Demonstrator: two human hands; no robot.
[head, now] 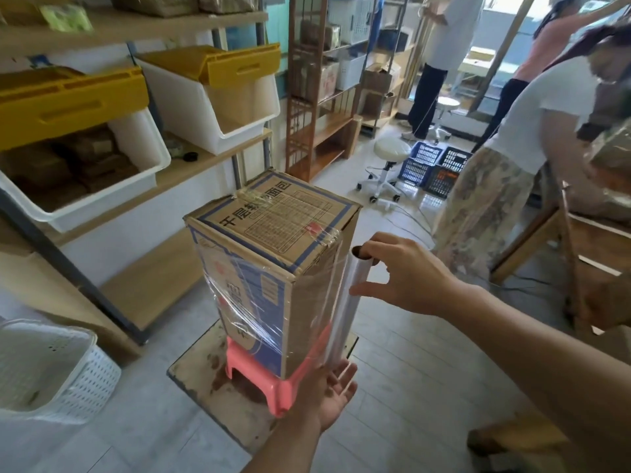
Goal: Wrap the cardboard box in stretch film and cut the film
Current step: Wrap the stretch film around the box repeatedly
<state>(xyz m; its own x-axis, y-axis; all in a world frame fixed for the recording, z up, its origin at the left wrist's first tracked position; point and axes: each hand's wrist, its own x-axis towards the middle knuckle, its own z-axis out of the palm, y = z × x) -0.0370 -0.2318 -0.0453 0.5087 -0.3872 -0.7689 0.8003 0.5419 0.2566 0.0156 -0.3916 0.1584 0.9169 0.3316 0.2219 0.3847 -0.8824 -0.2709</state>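
A tall cardboard box [273, 233] with blue print stands upright on a pink plastic stool [283, 384]. Clear stretch film covers its sides. The film roll [348, 308] stands upright against the box's right edge, film running from it onto the box. My right hand [403, 274] grips the top of the roll, thumb and fingers around the tube. My left hand [331, 394] supports the roll's bottom end with an upturned palm and spread fingers.
The stool rests on a worn board [198, 373] on the floor. Shelves with white and yellow bins [211, 97] stand to the left, a white basket [51, 367] at lower left. A white swivel stool [389, 155], crates and several people are at right.
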